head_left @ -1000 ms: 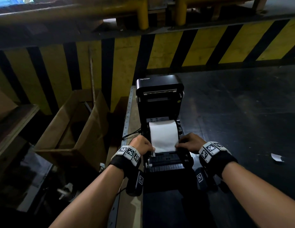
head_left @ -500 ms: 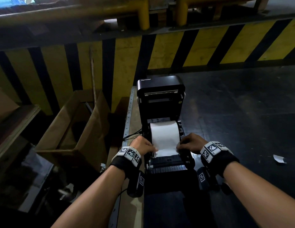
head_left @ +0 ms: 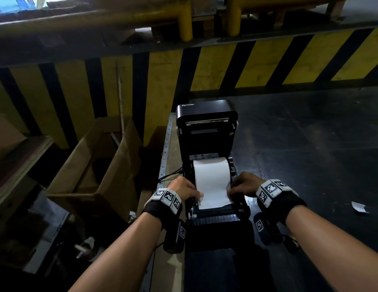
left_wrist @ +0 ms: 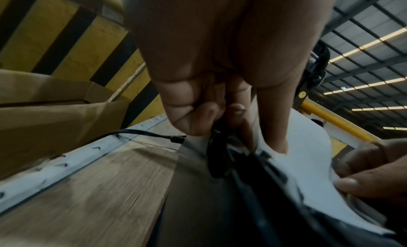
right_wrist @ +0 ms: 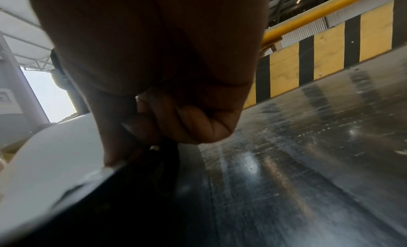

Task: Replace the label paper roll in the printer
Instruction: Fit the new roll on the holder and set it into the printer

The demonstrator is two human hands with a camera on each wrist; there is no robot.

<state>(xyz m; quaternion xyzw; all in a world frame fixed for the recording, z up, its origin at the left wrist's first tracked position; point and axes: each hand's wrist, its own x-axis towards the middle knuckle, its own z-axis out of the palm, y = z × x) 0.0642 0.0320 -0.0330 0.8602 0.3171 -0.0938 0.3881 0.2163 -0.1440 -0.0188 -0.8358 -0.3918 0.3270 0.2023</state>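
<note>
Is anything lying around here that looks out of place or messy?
One thing: a torn white paper scrap lies loose on the dark worktop, right of the open printer. The label paper itself looks straight.

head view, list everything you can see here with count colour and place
printer: one, black, lid raised, on the dark table, straight ahead
paper roll: one, white, seated in the open printer, its loose end pulled toward the front
table: one, dark and scuffed, under the printer and out to the right
cardboard box: one, brown, open, left of the table
barrier: one, yellow and black stripes, behind the table
cable: one, black, at the printer's left side
paper scrap: one, white, on the table, far right
wristbands: two, black with checkered markers, one on each wrist
hands: left hand and right hand, each pinching one side edge of the paper
</note>
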